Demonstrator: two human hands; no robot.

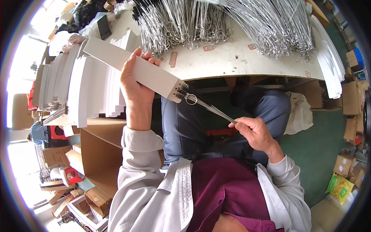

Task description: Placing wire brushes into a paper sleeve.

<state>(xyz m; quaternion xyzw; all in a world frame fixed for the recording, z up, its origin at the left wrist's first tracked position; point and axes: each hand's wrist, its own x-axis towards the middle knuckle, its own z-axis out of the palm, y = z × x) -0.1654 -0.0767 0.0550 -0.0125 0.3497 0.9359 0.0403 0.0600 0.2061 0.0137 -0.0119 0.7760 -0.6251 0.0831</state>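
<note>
A long, narrow white carton (157,77) lies slanted across my left hand (136,85), whose fingers wrap round its middle. The carton's open end faces right, toward my lap. My right hand (253,132) pinches the thin metal stems of a small bundle of wire brushes (210,107). Black bristles sit at the mouth of the carton, and their tips appear to be just inside it. One wire ends in a round loop that shows near the opening. How far the bristles reach into the carton is hidden.
Large heaps of looped wire-stemmed pieces (270,33) cover the far side of the white table (216,63). White cartons (87,85) stand stacked at the left, near a dark phone (104,27). An open cardboard box (101,154) sits below them. More cardboard boxes (351,98) line the right.
</note>
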